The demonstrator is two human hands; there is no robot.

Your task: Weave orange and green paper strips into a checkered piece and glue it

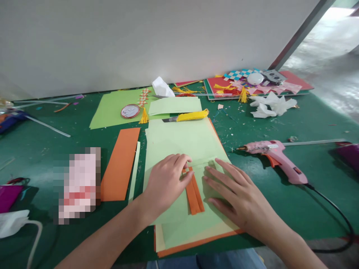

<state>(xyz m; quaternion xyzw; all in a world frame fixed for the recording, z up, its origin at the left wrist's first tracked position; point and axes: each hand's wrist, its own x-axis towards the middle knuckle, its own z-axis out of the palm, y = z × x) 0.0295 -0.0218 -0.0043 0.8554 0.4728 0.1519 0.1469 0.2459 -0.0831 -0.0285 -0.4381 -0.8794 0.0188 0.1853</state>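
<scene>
Left hand point(167, 182): grip pinches orange strips point(195, 198) | right hand point(239, 194): fingers spread, empty, over green paper point(179, 138) | I'd line edges up gently

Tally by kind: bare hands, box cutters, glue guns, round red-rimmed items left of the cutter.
Hands: 2, left hand and right hand
Box cutters: 1, yellow cutter
Glue guns: 1, pink glue gun
Round items: 1, red-rimmed disc
Total: 5
</scene>
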